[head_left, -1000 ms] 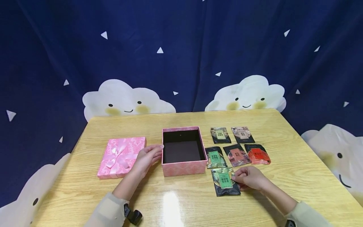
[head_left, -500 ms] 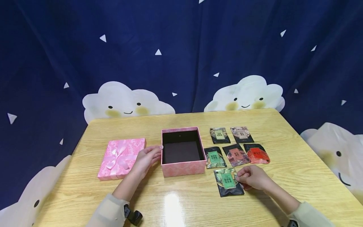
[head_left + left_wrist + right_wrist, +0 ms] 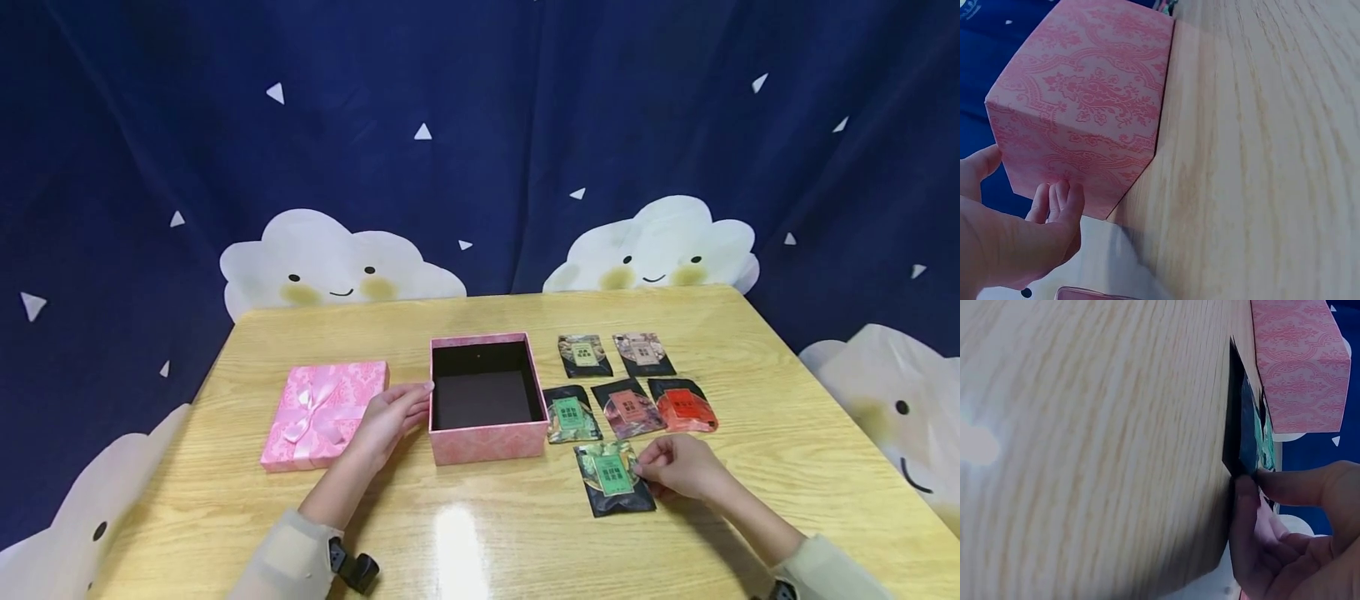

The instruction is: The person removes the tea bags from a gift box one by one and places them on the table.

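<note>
Near the table's front, my right hand (image 3: 684, 468) pinches the right edge of a flat black sachet with a green label (image 3: 615, 477). In the right wrist view, thumb and forefinger meet on the edge of this sachet (image 3: 1247, 428), seen nearly edge-on and tilted. My left hand (image 3: 392, 417) touches the left side of a pink patterned box (image 3: 487, 445), which is open at the top with a black, bare inside. Seen from the left wrist, fairly straight fingers (image 3: 1071, 203) rest against the box wall (image 3: 1097, 94), the thumb being at its rim.
Several other sachets lie flat right of the box: another green-labelled one (image 3: 572, 414), a brownish-red one (image 3: 628, 408), a red one (image 3: 682, 406), and two (image 3: 585, 357) behind them. A pink lid with a ribbon bow (image 3: 324, 417) lies left on the wooden table (image 3: 510, 533).
My right hand has slid the pinched sachet a little to the right, away from the box. The left hand and the box keep their places.
</note>
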Tool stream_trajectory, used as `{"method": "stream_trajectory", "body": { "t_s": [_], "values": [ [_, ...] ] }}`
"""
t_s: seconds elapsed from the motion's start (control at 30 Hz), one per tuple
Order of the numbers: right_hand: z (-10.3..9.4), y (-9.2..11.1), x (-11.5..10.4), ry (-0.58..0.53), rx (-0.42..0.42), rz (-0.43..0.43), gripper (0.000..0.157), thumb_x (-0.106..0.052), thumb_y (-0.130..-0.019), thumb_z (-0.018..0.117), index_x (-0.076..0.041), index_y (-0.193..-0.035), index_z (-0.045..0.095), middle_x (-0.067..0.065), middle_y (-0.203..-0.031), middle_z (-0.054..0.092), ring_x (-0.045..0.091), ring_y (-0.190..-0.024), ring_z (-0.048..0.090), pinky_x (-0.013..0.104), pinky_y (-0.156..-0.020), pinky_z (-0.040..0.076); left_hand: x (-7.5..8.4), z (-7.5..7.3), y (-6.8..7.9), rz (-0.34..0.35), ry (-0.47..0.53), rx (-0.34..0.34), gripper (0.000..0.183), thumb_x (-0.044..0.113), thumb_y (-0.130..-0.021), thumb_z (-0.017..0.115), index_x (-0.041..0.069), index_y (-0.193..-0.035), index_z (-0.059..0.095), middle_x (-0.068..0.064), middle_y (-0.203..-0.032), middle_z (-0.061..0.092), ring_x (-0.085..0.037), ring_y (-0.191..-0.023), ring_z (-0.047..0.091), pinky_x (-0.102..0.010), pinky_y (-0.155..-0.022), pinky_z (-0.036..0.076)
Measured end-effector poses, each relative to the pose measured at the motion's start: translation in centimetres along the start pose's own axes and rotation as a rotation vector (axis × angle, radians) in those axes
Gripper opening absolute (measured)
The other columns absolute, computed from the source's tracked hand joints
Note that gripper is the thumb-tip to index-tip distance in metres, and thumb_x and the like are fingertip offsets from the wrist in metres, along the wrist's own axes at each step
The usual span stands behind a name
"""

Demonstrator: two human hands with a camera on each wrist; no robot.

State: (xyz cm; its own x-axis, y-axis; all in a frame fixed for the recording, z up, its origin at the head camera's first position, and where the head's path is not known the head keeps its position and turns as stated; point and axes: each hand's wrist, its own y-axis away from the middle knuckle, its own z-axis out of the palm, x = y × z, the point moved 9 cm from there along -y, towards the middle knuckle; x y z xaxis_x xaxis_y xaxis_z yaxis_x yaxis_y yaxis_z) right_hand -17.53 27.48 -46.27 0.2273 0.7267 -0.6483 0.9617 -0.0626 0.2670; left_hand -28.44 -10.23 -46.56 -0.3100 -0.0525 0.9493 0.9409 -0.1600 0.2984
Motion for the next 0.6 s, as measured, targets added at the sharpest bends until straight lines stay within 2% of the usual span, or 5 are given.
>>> {"method": "stream_trajectory", "body": {
  "t_s": [0.2,0.3,0.43,0.53,0.6],
  "values": [
    [-1.8,-0.3,-2.2,0.265,0.079,-0.125,0.015,-0.021,-0.08,0.074,-0.01,-0.074,0.065,-0.002,-0.061,0.06,0.01,-0.055,0.05,0.022,-0.049,0.04,0.8,-1.0,0.4,0.026,-0.113,0.034,0.048,0.029,-0.092,0.062,-0.005,-0.125,0.054,-0.019,-0.12,0.063,-0.019,-0.101,0.067,-0.039,-0.102,0.053],
    [-3.8,-0.3,-4.3,0.345,0.152,-0.2,0.019,-0.025,-0.084,0.072,-0.007,-0.081,0.066,0.001,-0.07,0.064,0.012,-0.062,0.055,0.026,-0.055,0.044,2.6,-2.4,1.0,0.085,-0.248,0.087,0.048,0.035,-0.093,0.062,0.002,-0.127,0.056,-0.017,-0.124,0.062,-0.024,-0.11,0.063,-0.04,-0.105,0.05],
    [-6.8,0.5,-6.7,0.358,0.315,-0.204,0.037,-0.034,-0.093,0.061,0.0,-0.105,0.066,0.022,-0.098,0.069,0.035,-0.083,0.065,0.046,-0.069,0.054,6.7,-4.8,2.8,0.247,-0.446,0.201,0.05,0.042,-0.095,0.056,0.008,-0.132,0.054,-0.015,-0.133,0.058,-0.029,-0.123,0.054,-0.042,-0.106,0.048],
    [-9.0,1.2,-8.2,0.342,0.489,-0.195,0.052,-0.041,-0.098,0.049,0.003,-0.124,0.057,0.032,-0.124,0.058,0.051,-0.108,0.055,0.062,-0.085,0.045,10.0,-6.5,4.6,0.424,-0.614,0.315,0.054,0.044,-0.097,0.052,0.011,-0.139,0.047,-0.015,-0.145,0.047,-0.033,-0.134,0.042,-0.052,-0.113,0.038],
    [-10.2,1.5,-9.1,0.325,0.595,-0.218,0.06,-0.045,-0.099,0.046,0.003,-0.135,0.048,0.032,-0.139,0.047,0.053,-0.124,0.043,0.068,-0.096,0.035,11.9,-7.5,5.8,0.55,-0.746,0.392,0.059,0.044,-0.095,0.054,0.013,-0.143,0.042,-0.015,-0.152,0.038,-0.037,-0.14,0.031,-0.059,-0.115,0.029]
  ]
}}
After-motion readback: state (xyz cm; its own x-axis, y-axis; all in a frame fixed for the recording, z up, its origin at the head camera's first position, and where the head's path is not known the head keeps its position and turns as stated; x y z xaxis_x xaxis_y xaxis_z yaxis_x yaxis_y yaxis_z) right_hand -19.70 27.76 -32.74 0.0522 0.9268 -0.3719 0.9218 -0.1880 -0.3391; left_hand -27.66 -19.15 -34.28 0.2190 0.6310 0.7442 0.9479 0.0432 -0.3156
